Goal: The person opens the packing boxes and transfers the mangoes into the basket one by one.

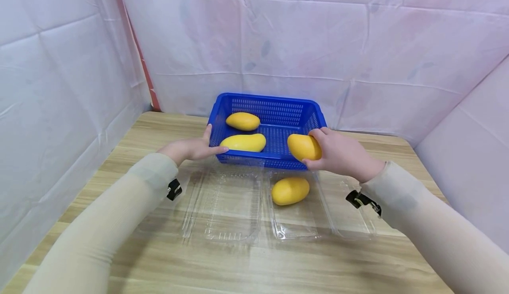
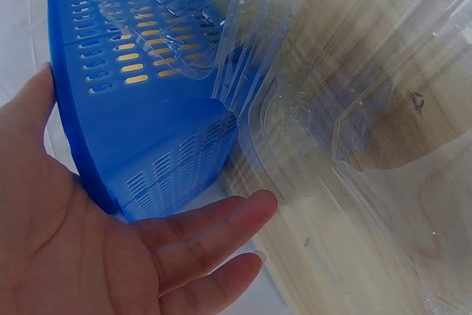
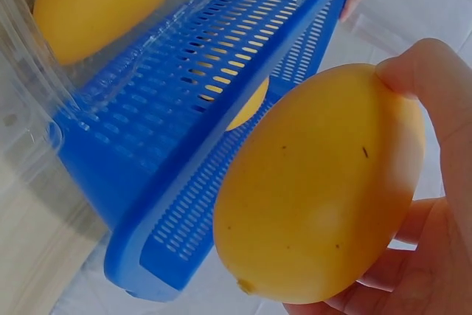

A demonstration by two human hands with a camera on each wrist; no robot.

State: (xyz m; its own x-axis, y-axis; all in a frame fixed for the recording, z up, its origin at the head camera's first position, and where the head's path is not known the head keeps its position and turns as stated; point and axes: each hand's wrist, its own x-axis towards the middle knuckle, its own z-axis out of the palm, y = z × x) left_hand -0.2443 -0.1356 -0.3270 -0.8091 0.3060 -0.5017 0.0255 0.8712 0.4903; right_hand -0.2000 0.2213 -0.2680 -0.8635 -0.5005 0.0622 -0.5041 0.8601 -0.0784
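Note:
My right hand (image 1: 343, 153) grips a yellow mango (image 1: 301, 147) over the front right of a blue plastic basket (image 1: 274, 163). Close up in the right wrist view, the held mango (image 3: 310, 182) shows a few dark specks. At the basket's front left corner, my left hand (image 1: 191, 149) touches the rim with spread fingers. In the left wrist view, the fingers of that hand (image 2: 81, 241) extend outside the basket. Two mangoes lie inside: one at the back left (image 1: 243, 121), the other by the front wall (image 1: 244, 143). Another mango (image 1: 291, 191) sits in a clear plastic box (image 1: 296, 227).
A second clear plastic box (image 1: 234, 210) stands left of the one with the mango. A transparent flap (image 1: 350, 219), apparently a lid, lies to the right. Everything is on a wood-grain table (image 1: 214, 267), with white cloth walls (image 1: 286, 37) behind and at both sides.

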